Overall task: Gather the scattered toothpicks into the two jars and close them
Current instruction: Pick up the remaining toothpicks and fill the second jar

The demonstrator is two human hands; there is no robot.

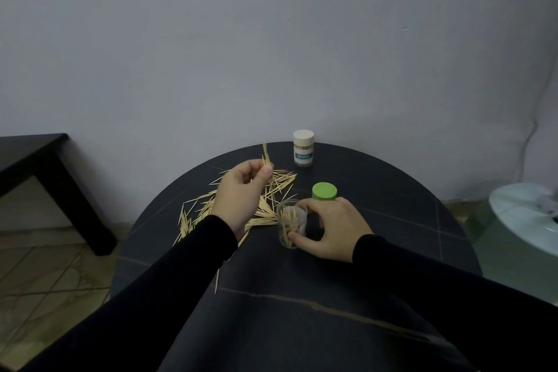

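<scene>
Several picks were pinched upright in the left hand; the open jar, partly filled, was gripped by the right hand. Gathering was judged under way: the bunch wanted lowering into the jar, just right of the pile

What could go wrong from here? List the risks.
1. The left hand pinches its toothpick bundle only at the lower end; sticks may slip out before reaching the open jar.
2. The right hand steadies that light jar; a knock could tip it.
</scene>
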